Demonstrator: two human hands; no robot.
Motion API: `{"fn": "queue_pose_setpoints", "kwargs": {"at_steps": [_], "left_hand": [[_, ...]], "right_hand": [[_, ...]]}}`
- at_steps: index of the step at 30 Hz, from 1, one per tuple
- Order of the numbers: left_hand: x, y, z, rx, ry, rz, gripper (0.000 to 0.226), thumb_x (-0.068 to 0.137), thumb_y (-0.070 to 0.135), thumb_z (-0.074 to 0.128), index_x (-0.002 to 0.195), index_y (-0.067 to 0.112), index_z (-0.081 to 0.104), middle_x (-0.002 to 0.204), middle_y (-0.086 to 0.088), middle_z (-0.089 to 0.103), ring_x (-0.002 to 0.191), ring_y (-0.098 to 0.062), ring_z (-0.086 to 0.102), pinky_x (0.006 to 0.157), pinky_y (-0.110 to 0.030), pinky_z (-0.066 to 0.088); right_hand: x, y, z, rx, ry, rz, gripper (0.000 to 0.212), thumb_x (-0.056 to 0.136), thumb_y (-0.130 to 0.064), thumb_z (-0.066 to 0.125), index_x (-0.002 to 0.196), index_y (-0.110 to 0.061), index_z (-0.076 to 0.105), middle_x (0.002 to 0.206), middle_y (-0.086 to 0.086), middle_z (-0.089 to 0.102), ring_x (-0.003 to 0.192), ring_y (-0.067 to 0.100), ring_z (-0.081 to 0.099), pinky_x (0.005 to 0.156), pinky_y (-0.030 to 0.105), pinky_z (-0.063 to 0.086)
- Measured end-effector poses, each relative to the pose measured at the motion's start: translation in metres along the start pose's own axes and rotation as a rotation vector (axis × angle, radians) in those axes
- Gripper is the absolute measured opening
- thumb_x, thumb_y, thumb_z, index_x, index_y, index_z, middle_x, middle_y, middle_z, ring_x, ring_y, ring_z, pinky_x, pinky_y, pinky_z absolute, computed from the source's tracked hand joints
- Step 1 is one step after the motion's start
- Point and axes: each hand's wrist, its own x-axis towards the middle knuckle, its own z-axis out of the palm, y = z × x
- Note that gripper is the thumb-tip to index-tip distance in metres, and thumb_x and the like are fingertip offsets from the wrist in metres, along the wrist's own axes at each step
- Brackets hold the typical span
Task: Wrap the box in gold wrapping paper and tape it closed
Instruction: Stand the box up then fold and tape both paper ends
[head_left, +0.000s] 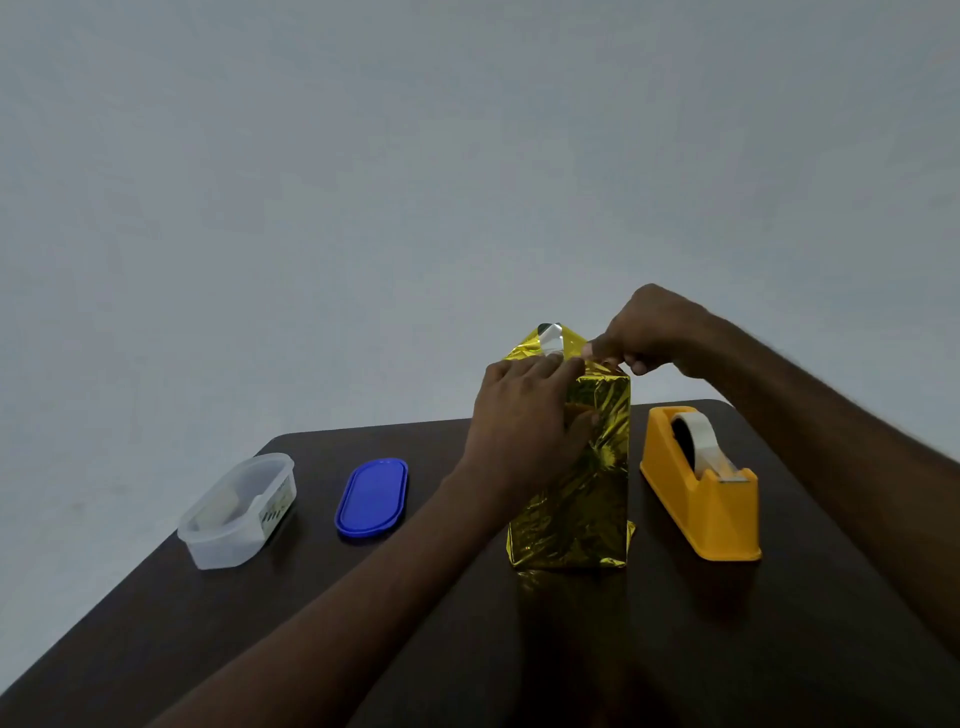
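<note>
Your box (582, 467) stands upright, sheathed in crinkled gold paper (597, 499), top flaps raised at twelve o'clock. Your left hand (524, 415) presses flat, fingers together; your right hand (649, 332) pinches a flap.

Box hidden under gold paper (582, 467), left hand (524, 421) covering its side

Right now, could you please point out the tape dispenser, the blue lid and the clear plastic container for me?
tape dispenser (698, 499): head view, on its orange side wall.
blue lid (372, 496): head view, middle of its top.
clear plastic container (228, 540): head view, on its near wall.
</note>
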Motion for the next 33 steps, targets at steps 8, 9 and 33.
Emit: {"fn": "queue_pose_setpoints", "kwargs": {"at_steps": [8,9,33], "left_hand": [[0.001,-0.001,-0.002,-0.006,-0.008,0.005,0.054,0.088,0.046,0.059,0.134,0.019,0.055,0.133,-0.001,0.061,0.126,-0.021,0.052,0.104,-0.039,0.033],[0.001,0.0,-0.002,-0.005,-0.013,0.007,0.054,0.088,0.046,0.059,0.134,0.018,0.056,0.133,-0.002,0.061,0.126,-0.021,0.052,0.104,-0.039,0.033],[0.003,0.0,0.003,0.015,0.012,0.0,0.053,0.084,0.046,0.06,0.129,0.017,0.059,0.126,-0.002,0.065,0.12,-0.021,0.057,0.099,-0.039,0.037]], "right_hand": [[0.0,0.014,0.003,-0.098,0.037,-0.016,0.036,0.084,-0.03,0.077,0.08,0.002,0.063,0.066,0.012,0.06,0.047,0.018,0.054,0.045,0.024,0.046],[-0.001,0.018,0.003,0.008,-0.005,0.026,0.033,0.086,-0.028,0.075,0.086,0.003,0.063,0.074,0.015,0.061,0.052,0.021,0.056,0.046,0.026,0.048],[-0.016,0.052,0.03,0.486,-0.073,-0.052,0.032,0.091,-0.038,0.063,0.099,-0.008,0.072,0.096,0.011,0.075,0.089,0.026,0.069,0.083,0.04,0.055]]}}
